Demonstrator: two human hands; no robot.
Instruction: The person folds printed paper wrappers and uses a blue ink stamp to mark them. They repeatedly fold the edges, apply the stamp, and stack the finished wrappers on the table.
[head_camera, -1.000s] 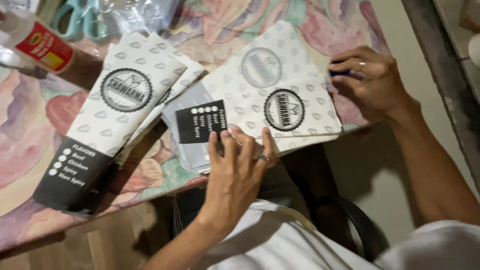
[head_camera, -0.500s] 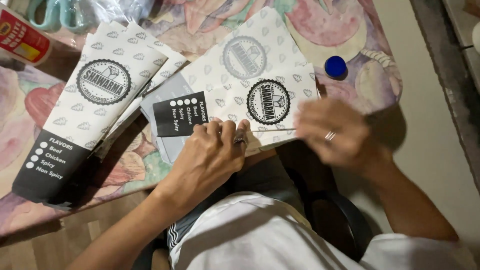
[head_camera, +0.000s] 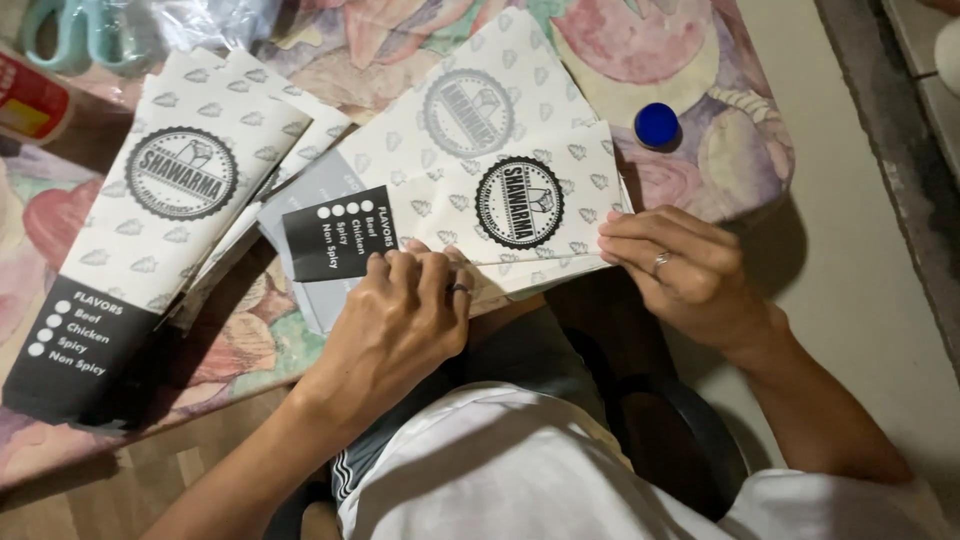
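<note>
Presently: floral tablecloth (head_camera: 300, 345) covers table. Far left, stack of finished paper sleeves (head_camera: 150, 240) lies flat. Centre, paper sleeve (head_camera: 480, 180) part folded, near edge unfinished. Left hand (head_camera: 400, 320) flat, fingers together, pressing crease. Right hand (head_camera: 690, 265) pinching right corner. Blue cap (head_camera: 657, 125) far right.

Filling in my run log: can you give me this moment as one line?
left hand: pressing on folded paper wrapper | right hand: pinching wrapper's right edge | nearby: wrapper stack, blue cap, scissors | surface: patterned tablecloth
</note>
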